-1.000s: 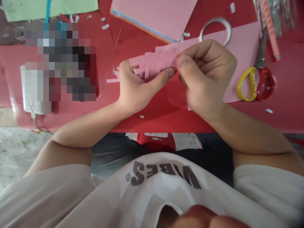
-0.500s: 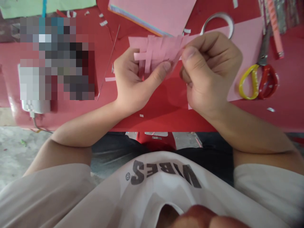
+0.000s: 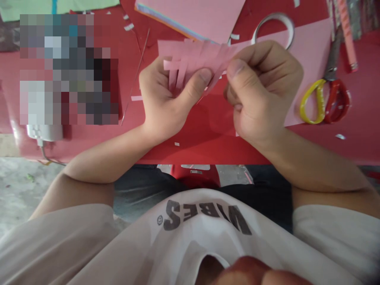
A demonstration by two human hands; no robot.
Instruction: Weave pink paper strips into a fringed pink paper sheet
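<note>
A piece woven from pink paper strips (image 3: 192,55) is held above the red table, its loose strip ends sticking out at the left. My left hand (image 3: 175,93) is closed on it, the thumb lying across its front and the fingers hidden behind. At the piece's right end, my right hand (image 3: 261,83) pinches a pink paper strip between thumb and bent forefinger; its other fingers are curled in. How the strips cross beneath my left thumb is hidden.
Scissors (image 3: 329,91) with yellow and red handles lie at the right. Behind my right hand are a tape roll (image 3: 292,33) and a pink sheet (image 3: 311,51). A stack of coloured paper (image 3: 196,16) sits at the back. A white charger (image 3: 44,132) and blurred items occupy the left.
My left hand and the woven piece have shifted slightly left and the piece has tilted a little. My right hand keeps its pinch nearly in place.
</note>
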